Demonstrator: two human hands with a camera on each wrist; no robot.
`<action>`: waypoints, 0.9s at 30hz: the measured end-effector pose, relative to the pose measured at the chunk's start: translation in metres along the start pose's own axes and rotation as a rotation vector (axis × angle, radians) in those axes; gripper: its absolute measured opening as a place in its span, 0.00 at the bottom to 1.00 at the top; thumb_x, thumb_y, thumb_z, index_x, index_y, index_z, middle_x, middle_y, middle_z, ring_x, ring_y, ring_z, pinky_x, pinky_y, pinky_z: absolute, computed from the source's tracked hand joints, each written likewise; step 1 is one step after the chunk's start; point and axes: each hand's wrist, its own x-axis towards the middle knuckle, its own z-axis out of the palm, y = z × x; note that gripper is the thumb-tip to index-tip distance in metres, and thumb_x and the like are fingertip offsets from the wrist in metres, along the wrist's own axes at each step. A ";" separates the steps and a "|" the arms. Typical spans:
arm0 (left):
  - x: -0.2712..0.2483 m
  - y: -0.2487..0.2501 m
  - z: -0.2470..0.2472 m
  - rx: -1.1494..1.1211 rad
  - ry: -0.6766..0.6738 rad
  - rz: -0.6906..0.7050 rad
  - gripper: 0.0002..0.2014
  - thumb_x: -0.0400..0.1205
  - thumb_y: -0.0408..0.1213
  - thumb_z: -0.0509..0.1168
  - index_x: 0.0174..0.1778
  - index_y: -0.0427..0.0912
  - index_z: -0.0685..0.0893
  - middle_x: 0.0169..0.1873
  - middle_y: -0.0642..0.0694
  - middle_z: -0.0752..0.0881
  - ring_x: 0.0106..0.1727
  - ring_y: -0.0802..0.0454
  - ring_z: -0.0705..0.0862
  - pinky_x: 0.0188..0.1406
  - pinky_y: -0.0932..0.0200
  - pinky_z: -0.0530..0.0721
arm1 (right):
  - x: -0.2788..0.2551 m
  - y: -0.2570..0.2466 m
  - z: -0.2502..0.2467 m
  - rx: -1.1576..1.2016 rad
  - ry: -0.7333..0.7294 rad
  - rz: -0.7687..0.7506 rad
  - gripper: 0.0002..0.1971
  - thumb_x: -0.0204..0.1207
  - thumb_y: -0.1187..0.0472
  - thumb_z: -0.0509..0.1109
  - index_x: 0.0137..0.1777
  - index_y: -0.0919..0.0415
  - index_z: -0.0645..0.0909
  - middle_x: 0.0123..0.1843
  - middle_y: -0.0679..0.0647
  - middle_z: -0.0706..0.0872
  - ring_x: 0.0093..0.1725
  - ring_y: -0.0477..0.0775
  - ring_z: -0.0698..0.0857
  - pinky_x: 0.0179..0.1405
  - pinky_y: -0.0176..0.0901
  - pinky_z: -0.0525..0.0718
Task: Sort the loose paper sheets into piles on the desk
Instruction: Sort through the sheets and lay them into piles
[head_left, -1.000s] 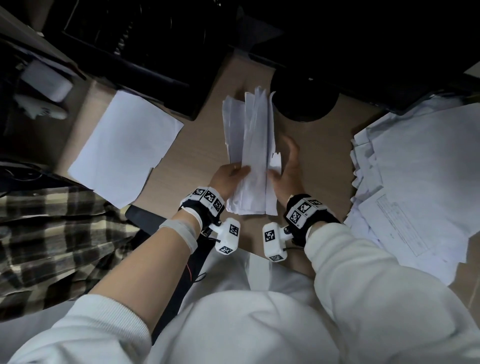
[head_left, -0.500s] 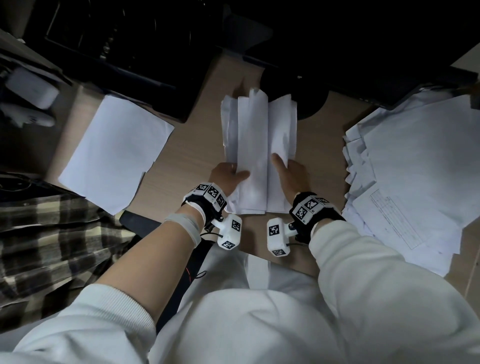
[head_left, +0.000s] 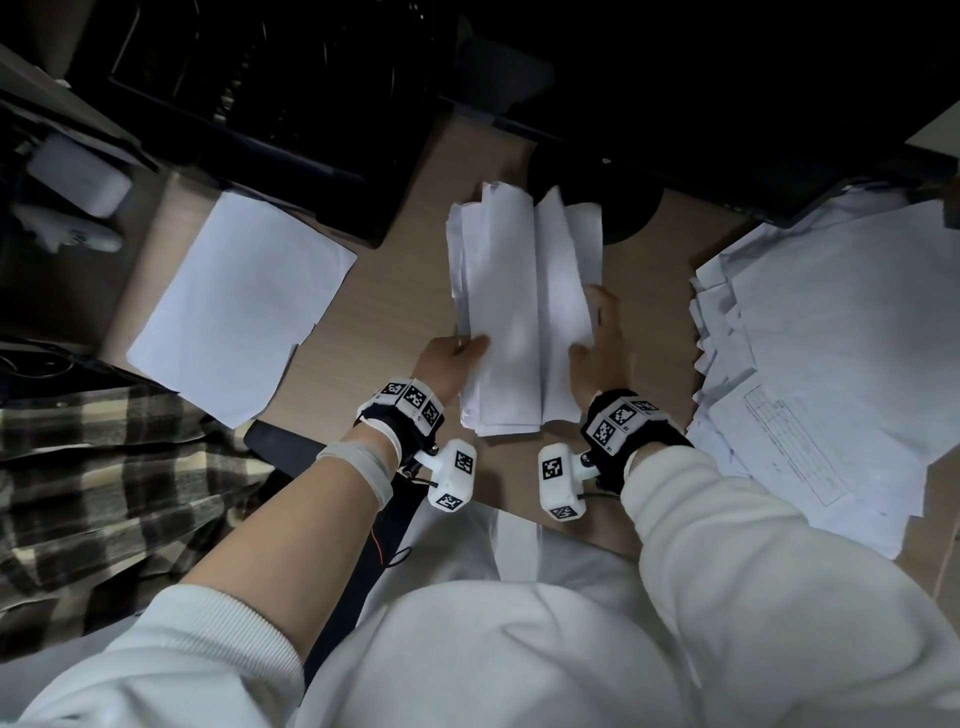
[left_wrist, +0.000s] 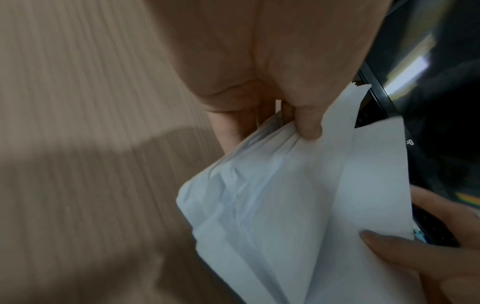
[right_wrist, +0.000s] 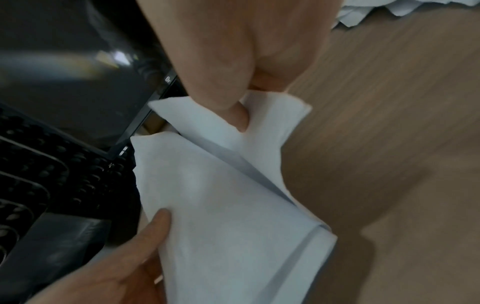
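Note:
A bundle of white paper sheets (head_left: 519, 306) is held above the middle of the wooden desk (head_left: 363, 332), bent into a trough. My left hand (head_left: 457, 358) grips its left edge, thumb on top (left_wrist: 309, 127). My right hand (head_left: 597, 338) pinches the right edge, thumb over the sheets (right_wrist: 239, 117). The same sheets fill the left wrist view (left_wrist: 298, 205) and the right wrist view (right_wrist: 228, 205). A flat pile of white sheets (head_left: 239, 306) lies at the left. A large fanned heap of loose sheets (head_left: 831, 353), some printed, lies at the right.
A black keyboard (head_left: 249, 88) and a dark monitor with its round base (head_left: 623, 208) stand along the far edge. A white device (head_left: 78, 176) sits at the far left. A plaid cloth (head_left: 104, 493) lies beside my left arm.
The bundle has spread wider between my hands. My right hand moved from resting on top of the sheets to gripping their right edge. The left hand keeps its hold.

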 end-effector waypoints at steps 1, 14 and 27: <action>0.000 -0.001 0.000 -0.028 -0.012 0.007 0.22 0.85 0.53 0.64 0.43 0.35 0.89 0.44 0.37 0.91 0.46 0.39 0.88 0.54 0.48 0.85 | -0.001 -0.001 0.000 -0.014 -0.013 -0.042 0.45 0.73 0.84 0.56 0.83 0.41 0.62 0.78 0.43 0.70 0.75 0.49 0.74 0.68 0.23 0.71; -0.009 0.011 0.010 -0.089 -0.110 0.063 0.17 0.87 0.51 0.63 0.53 0.40 0.88 0.52 0.43 0.90 0.55 0.45 0.88 0.65 0.49 0.83 | -0.007 -0.007 0.006 -0.050 -0.286 0.084 0.25 0.83 0.43 0.66 0.75 0.54 0.79 0.73 0.50 0.82 0.72 0.51 0.80 0.72 0.43 0.75; -0.012 0.018 0.014 -0.020 -0.126 0.081 0.24 0.86 0.55 0.62 0.64 0.37 0.84 0.55 0.43 0.87 0.57 0.45 0.85 0.60 0.54 0.82 | -0.008 -0.007 0.002 0.109 -0.282 -0.017 0.13 0.80 0.61 0.73 0.44 0.73 0.87 0.35 0.61 0.86 0.34 0.41 0.79 0.40 0.37 0.77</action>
